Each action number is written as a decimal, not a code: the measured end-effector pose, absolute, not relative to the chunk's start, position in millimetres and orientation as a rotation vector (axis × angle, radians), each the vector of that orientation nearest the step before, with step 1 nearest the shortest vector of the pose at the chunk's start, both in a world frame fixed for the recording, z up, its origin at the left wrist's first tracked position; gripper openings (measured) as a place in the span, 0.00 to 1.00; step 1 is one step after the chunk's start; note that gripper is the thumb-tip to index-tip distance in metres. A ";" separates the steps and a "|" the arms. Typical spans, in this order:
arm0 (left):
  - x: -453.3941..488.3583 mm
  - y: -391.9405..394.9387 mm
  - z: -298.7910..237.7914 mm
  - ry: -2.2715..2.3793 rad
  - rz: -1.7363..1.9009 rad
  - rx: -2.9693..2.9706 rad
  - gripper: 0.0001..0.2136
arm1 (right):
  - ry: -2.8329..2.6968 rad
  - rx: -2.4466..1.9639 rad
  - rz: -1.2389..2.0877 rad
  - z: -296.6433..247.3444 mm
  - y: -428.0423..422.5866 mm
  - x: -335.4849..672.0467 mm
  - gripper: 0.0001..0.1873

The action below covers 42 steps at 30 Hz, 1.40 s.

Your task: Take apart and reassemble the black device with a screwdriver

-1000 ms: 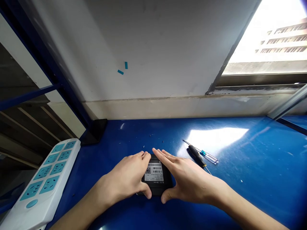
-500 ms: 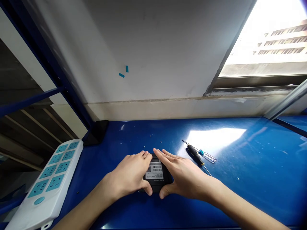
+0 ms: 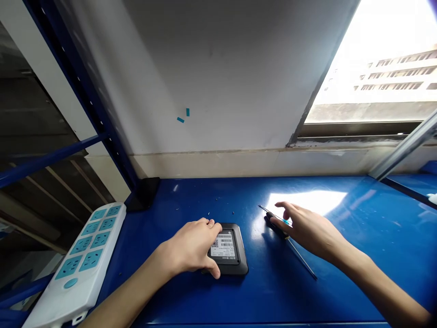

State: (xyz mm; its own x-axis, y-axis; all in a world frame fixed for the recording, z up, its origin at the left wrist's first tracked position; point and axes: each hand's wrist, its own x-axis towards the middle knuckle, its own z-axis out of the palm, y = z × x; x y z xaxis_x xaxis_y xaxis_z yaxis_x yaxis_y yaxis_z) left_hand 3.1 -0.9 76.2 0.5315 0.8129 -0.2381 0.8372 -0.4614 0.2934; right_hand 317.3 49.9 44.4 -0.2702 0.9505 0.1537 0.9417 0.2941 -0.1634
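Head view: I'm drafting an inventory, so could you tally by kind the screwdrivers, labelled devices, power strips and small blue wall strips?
Screwdrivers, both partly hidden by the right hand: 2
Labelled black device: 1
White power strip: 1
Small blue wall strips: 2
Total: 6

Bare left grip (image 3: 193, 246) and right grip (image 3: 305, 228), slim uncovered forearms (image 3: 372, 282)

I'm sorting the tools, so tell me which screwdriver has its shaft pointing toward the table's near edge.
The black-handled screwdriver. The other screwdriver, showing blue beside the right hand, points its tip toward the wall instead.
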 end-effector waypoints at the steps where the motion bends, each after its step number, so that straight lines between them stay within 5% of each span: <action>1: 2.9 -0.2 75.8 1.354 -0.092 2.396 0.30 | -2.389 -1.760 0.077 42.6 50.2 318.8 0.25; 12: -22.9 2.6 44.4 1.102 0.258 2.234 0.47 | -2.428 -1.620 0.065 21.6 58.8 299.0 0.19; 23: -1.5 -8.1 31.9 1.046 0.319 2.448 0.44 | -1.355 -0.950 0.414 30.7 74.1 263.8 0.20; 42: 3.8 -10.7 29.1 1.091 0.309 2.367 0.45 | -1.327 -0.982 0.655 11.6 72.2 258.5 0.21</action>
